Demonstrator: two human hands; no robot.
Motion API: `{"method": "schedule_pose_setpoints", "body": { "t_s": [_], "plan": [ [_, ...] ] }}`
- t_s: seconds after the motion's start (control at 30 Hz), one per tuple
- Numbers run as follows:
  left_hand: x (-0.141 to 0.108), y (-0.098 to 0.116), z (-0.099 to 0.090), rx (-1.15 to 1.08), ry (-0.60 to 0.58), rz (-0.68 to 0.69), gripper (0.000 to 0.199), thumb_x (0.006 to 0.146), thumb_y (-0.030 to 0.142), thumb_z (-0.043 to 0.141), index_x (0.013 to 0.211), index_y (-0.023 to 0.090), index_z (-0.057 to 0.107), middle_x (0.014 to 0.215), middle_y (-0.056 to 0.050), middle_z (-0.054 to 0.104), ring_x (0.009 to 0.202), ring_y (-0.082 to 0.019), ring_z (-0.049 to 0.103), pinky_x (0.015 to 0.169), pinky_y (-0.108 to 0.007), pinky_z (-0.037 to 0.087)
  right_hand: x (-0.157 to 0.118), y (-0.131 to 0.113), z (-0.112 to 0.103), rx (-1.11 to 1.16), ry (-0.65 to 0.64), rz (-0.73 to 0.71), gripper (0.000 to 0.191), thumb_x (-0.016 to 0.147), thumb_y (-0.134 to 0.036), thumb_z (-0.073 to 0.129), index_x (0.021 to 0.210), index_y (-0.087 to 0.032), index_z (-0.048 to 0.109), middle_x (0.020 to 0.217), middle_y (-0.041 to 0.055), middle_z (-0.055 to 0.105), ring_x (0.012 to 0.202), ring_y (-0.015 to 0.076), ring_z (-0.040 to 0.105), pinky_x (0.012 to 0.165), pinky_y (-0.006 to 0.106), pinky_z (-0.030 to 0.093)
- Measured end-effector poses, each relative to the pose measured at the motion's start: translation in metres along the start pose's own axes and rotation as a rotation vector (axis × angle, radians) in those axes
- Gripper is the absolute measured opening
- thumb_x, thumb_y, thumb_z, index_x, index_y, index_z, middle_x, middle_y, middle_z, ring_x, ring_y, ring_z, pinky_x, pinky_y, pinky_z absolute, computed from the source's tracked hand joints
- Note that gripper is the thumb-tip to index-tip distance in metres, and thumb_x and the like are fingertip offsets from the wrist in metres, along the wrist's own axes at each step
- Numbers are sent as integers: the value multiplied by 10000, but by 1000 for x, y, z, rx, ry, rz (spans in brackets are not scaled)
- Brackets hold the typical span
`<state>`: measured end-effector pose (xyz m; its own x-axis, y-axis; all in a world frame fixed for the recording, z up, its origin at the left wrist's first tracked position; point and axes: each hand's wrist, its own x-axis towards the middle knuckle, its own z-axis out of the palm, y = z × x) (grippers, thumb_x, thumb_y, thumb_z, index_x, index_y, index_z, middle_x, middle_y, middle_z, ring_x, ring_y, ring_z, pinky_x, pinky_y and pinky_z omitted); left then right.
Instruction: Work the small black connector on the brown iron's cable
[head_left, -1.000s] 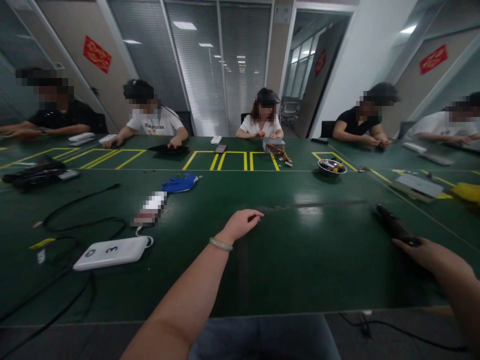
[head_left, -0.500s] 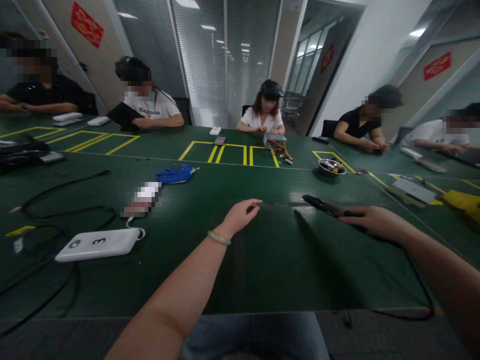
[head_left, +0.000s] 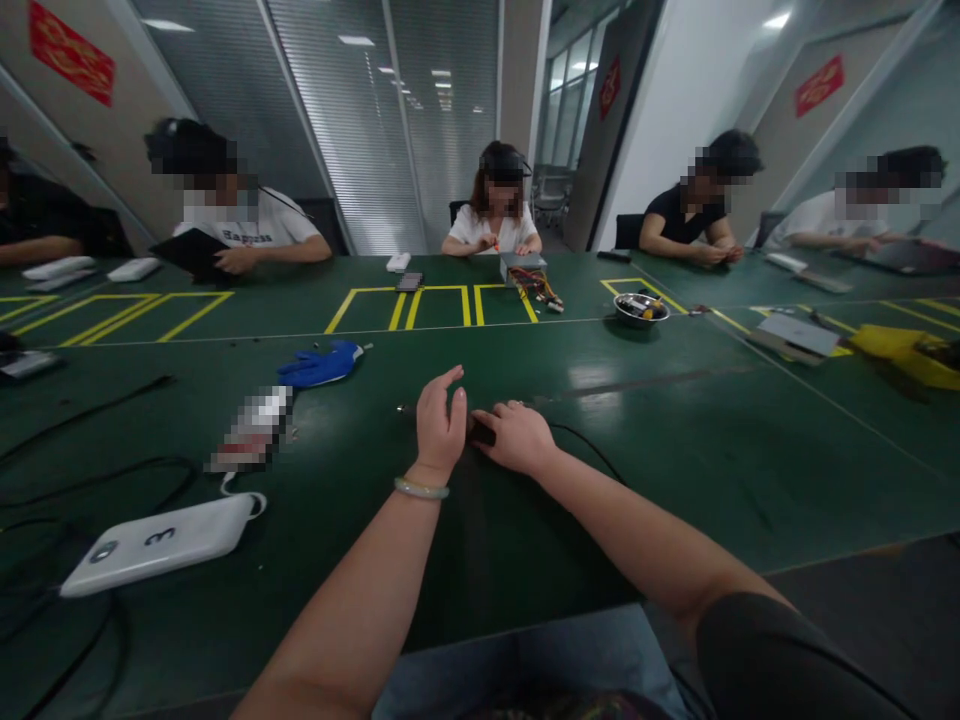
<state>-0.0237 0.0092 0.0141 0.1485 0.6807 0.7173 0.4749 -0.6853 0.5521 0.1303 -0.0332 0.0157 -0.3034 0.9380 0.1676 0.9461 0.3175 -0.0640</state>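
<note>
My right hand [head_left: 517, 437] is closed round the dark body of a corded hand tool [head_left: 484, 432], low over the green table [head_left: 600, 540]. The tool lies crosswise, and a small shiny metal tip shows beyond my left hand. Its exact kind is hard to make out. A thin black cord [head_left: 592, 447] trails from it to the right. My left hand [head_left: 439, 430], with a pale bangle at the wrist, is raised on edge in front of the tool, fingers stretched and thumb apart. It hides the tool's middle, so I cannot tell whether it touches it.
On the left lie a blue glove [head_left: 321, 364], a phone [head_left: 255, 428] and a white power bank [head_left: 161, 540] marked 3, among black cables. Farther off are a metal bowl [head_left: 641, 322] of small parts and a grey box [head_left: 523, 268] with wires. Several people sit opposite.
My right hand has brought the tool from the right to the middle, beside my left hand. The left hand's fingers now point upward. The view has turned rightward.
</note>
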Motion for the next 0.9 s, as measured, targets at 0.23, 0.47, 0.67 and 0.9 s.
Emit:
{"method": "schedule_pose_setpoints", "body": {
  "t_s": [0.23, 0.47, 0.67, 0.9],
  "plan": [
    [3, 1, 9, -34, -80, -31, 295, 998, 288, 363, 1179, 199, 579, 1188, -71, 632, 1145, -188, 566, 1032, -387, 427, -27, 50, -19, 169, 129, 3, 754, 902, -633, 536, 1523, -297, 270, 1421, 100, 392, 1232, 314, 402, 1032, 443, 309],
    [4, -6, 13, 74, -473, -34, 347, 996, 379, 360, 1085, 228, 659, 1069, -36, 691, 1011, -201, 627, 908, -372, 476, -74, 111, -29, 547, -179, 310, 585, 922, -670, 451, 1287, -230, 579, 1113, 90, 602, 958, 236, 570, 807, 334, 439],
    [4, -8, 17, 298, -570, 2, 387, 977, 433, 382, 964, 213, 701, 951, -53, 715, 889, -225, 644, 823, -385, 457, -86, 108, -36, 565, -541, 374, 628, 682, -734, 698, 1033, -216, 644, 884, 40, 651, 720, 198, 599, 550, 262, 388],
    [4, -7, 20, 384, -539, -8, 448, 984, 459, 345, 836, 204, 681, 841, -55, 699, 787, -211, 625, 761, -365, 439, -106, 106, -36, 280, -404, 464, 330, 846, -582, 616, 855, -264, 705, 786, 26, 655, 690, 203, 585, 527, 270, 336]
  ]
}}
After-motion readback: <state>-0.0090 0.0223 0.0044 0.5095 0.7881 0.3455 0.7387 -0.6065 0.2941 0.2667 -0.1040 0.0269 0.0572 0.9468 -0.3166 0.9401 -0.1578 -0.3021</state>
